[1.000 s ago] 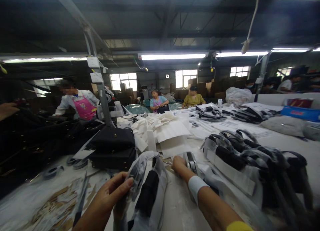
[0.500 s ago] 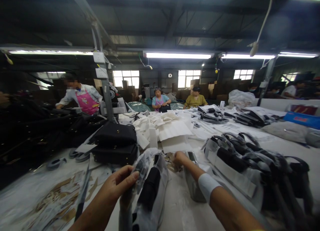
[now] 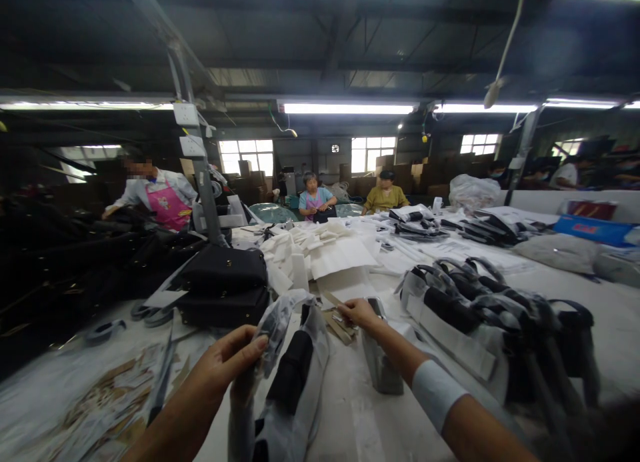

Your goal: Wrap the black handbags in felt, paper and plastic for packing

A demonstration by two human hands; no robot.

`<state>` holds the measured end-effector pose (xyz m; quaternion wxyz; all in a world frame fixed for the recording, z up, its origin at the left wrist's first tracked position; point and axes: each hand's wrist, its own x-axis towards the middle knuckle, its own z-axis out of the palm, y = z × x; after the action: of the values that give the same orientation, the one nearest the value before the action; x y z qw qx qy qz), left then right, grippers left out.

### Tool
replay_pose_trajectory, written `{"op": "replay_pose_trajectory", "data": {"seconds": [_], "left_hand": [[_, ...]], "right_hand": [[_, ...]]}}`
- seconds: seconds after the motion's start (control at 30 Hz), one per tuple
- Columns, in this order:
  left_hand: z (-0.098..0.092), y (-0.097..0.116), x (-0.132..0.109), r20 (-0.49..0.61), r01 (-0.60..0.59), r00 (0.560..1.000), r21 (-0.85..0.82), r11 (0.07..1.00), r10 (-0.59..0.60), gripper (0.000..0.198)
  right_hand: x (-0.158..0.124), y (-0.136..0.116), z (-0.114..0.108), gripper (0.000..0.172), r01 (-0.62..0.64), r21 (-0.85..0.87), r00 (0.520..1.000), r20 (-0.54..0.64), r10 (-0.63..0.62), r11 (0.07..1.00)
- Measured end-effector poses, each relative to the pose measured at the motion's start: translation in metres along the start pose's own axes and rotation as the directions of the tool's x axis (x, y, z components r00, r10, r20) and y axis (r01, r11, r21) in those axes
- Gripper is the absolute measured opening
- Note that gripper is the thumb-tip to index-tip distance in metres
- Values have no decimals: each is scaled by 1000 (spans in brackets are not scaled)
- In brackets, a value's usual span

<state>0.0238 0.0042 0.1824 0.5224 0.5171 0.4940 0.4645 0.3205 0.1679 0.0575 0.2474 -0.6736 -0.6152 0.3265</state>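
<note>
A black bag in clear plastic wrap (image 3: 295,369) lies in the lower middle, its handle side toward me. My left hand (image 3: 237,355) pinches the wrapped strap at the bag's left edge between thumb and fingers. My right hand (image 3: 357,313) holds a thin tan strip (image 3: 331,299) above a small pile of tan pieces (image 3: 340,327) just beyond the bag. Under my right forearm stands a grey metal tin (image 3: 383,369), partly hidden by the arm.
Two stacked black bags (image 3: 223,282) stand left, wrapped bags (image 3: 460,315) right. White foam sheets (image 3: 340,252) are heaped behind. Tan scraps (image 3: 107,395) lie lower left near a long blade-like strip (image 3: 163,375). People sit or stand across the table; a metal post (image 3: 207,202) rises left.
My right hand has lifted slightly from the tan pile, and a thin strip now shows in its fingers. My left hand still holds the wrapped strap. The whole view has shifted slightly.
</note>
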Motion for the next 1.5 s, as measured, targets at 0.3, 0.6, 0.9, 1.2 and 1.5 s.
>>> {"op": "replay_pose_trajectory", "data": {"seconds": [0.3,0.6,0.9,1.2,1.5], "left_hand": [[-2,-1,1,-39,-13,999,31,999,14,42],[1,13,-9,4,38,999,-32,999,-38,40],[8,28,-26,59,56,996,76,995,-61,38],[16,35,-30,93,-23,996,236,972,1,39],[21,51,-40,20,6,1000,284,959,-12,39]], "right_hand": [[-19,-15,-20,15,295,65,891,-379,-250,953],[-130,-49,-13,42,485,509,873,-230,-431,711],[-178,-81,-3,32,370,552,870,76,-487,747],[-173,-127,12,35,316,766,801,101,-591,559],[-179,-138,1,13,-3,887,771,295,-563,461]]}}
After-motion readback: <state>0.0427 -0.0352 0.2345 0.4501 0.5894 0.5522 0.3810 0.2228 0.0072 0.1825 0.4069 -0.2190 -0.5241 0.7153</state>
